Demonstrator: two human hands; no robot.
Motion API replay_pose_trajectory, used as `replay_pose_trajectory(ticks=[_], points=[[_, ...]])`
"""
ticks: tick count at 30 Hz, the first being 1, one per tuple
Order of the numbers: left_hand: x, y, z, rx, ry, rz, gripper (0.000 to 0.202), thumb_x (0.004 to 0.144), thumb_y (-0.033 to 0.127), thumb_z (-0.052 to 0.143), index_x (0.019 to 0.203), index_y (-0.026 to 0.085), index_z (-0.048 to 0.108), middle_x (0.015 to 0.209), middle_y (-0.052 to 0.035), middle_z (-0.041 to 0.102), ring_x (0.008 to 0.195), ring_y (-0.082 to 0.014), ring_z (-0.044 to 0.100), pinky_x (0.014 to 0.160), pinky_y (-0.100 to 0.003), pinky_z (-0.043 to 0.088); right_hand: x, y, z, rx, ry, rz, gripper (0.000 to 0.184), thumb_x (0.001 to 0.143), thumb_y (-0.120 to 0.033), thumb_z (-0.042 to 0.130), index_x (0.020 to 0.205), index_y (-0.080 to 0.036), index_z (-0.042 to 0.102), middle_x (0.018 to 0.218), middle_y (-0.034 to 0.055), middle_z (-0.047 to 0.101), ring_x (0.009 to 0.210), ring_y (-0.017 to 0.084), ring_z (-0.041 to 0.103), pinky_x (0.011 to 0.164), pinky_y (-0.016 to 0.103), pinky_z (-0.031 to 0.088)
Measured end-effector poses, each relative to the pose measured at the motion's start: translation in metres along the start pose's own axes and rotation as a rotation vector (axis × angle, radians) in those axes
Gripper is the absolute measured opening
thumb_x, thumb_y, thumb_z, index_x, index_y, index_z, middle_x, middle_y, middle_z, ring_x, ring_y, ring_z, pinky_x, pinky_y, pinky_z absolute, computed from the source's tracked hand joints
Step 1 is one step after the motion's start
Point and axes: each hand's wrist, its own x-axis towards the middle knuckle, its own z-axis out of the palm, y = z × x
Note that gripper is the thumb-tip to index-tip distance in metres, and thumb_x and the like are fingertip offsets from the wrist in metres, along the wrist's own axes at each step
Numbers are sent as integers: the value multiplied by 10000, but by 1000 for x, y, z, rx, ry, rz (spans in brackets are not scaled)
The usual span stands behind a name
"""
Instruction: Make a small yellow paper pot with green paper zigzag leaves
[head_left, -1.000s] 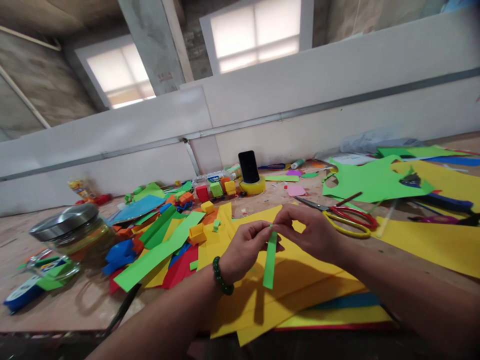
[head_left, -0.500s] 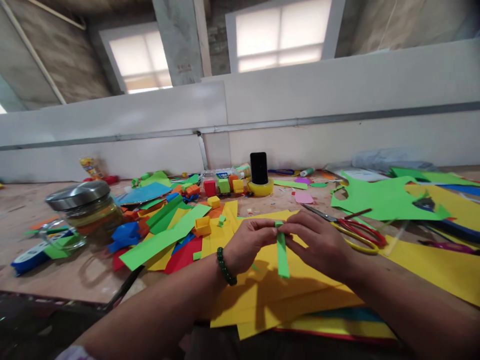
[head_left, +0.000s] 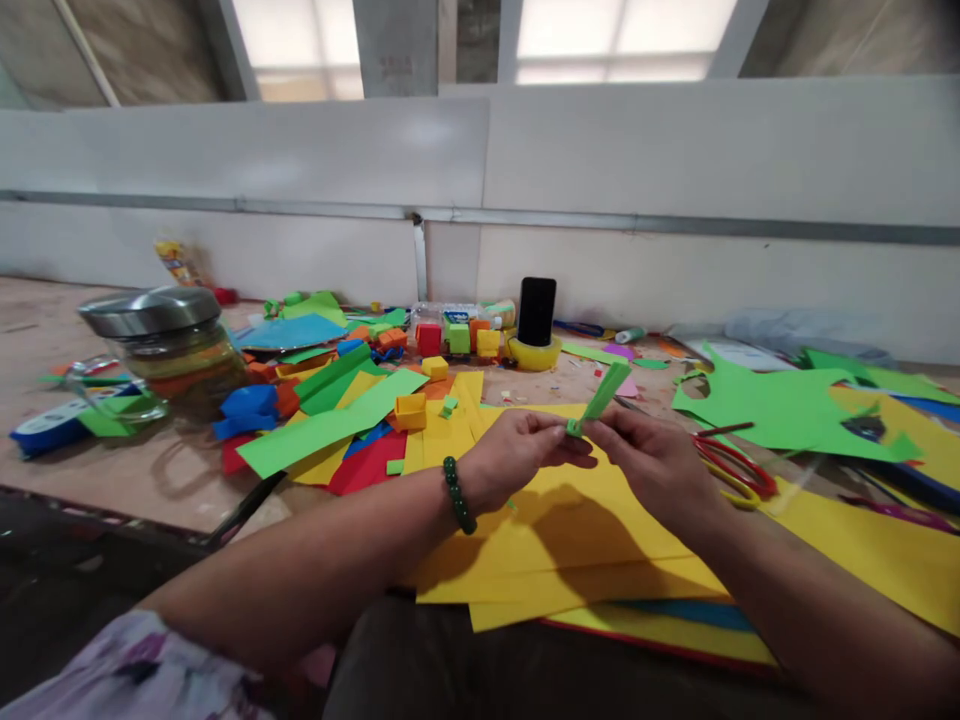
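A light green paper strip (head_left: 606,392) is held between both hands, its folded end at the fingertips and its long end pointing up and right. My left hand (head_left: 517,455), with a dark beaded bracelet (head_left: 458,495) at the wrist, pinches the folded end. My right hand (head_left: 651,455) has thumb and fingers closed on the strip just beside it. Below the hands lie overlapping yellow paper sheets (head_left: 525,560). Red-handled and yellow-handled scissors (head_left: 739,470) lie right of my right hand, partly covered by it.
A glass jar with a metal lid (head_left: 161,350) stands at left. Small paper cubes (head_left: 458,338) sit in a row near a phone (head_left: 537,312) propped on a yellow tape roll (head_left: 532,352). Cut green paper (head_left: 780,400) lies at right. A white wall board (head_left: 675,150) runs behind.
The strip hung down from the fingers before; now its long end points up and right. My right hand has turned and its fingers have shifted. The camera view has tilted down.
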Motion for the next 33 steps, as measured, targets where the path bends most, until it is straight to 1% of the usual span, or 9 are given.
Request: replay_pose_trajectory(ticks=[3, 7, 9, 15, 19, 23, 27, 30, 33], points=[[0, 2, 0, -30, 13, -70, 112, 777, 194, 623, 735, 106, 676, 705, -43, 694, 724, -130, 670, 857, -303, 464, 1, 2, 4, 185, -32, 149, 326, 788, -471, 641, 607, -204, 597, 551, -18, 519, 508, 109, 453, 483, 260, 397], [2, 3, -4, -24, -3, -119, 115, 790, 187, 613, 744, 100, 670, 738, -62, 705, 740, -138, 675, 851, -305, 463, 2, 6, 11, 522, -53, 389, 329, 662, -484, 756, 651, -200, 589, 616, -22, 559, 572, 116, 542, 578, 277, 511], [2, 3, -5, -9, 4, -139, 112, 795, 184, 611, 759, 101, 677, 770, -73, 710, 746, -139, 673, 856, -312, 460, 3, 6, 12, 595, -50, 478, 341, 607, -449, 799, 655, -194, 577, 614, -25, 570, 582, 123, 569, 608, 297, 539], [2, 4, -6, 27, 0, -169, 171, 819, 180, 561, 742, 93, 687, 738, -80, 694, 728, -126, 664, 835, -296, 470, 6, 3, 7, 596, -97, 498, 338, 587, -395, 813, 616, -177, 557, 568, -35, 576, 505, 86, 536, 503, 228, 475], [1, 4, -5, 195, -48, -34, 140, 773, 210, 598, 751, 108, 690, 759, -79, 704, 734, -138, 650, 782, -280, 488, 7, 8, 3, 535, -128, 471, 336, 601, -417, 805, 599, -176, 570, 545, -31, 575, 494, 89, 529, 494, 235, 459], [0, 7, -5, 555, 17, 288, 104, 755, 209, 622, 743, 135, 694, 721, -53, 688, 687, -148, 615, 681, -256, 479, 4, 10, 1, 451, -116, 332, 271, 685, -445, 750, 741, -186, 696, 698, 37, 698, 648, 159, 642, 604, 289, 521], [-6, 11, -6, 866, 115, 615, 172, 849, 217, 549, 827, 183, 715, 779, -45, 697, 738, -156, 606, 723, -255, 436, -2, 4, -3, 196, -24, -56, 152, 816, -358, 646, 823, -222, 711, 756, 40, 721, 702, 180, 659, 665, 322, 535], [-11, 10, -5, 904, 147, 681, 183, 865, 248, 550, 929, 205, 716, 835, -59, 705, 776, -174, 614, 750, -265, 429, -6, 0, -7, -21, 33, -362, 74, 832, -220, 623, 892, -227, 666, 841, 44, 709, 768, 179, 655, 710, 324, 527], [-16, 8, -4, 871, 136, 667, 179, 853, 266, 570, 932, 224, 725, 840, -68, 699, 788, -191, 610, 753, -278, 426, -9, -1, -9, -125, 141, -485, 157, 773, -196, 690, 896, -228, 599, 796, 29, 669, 713, 163, 635, 654, 300, 523]])
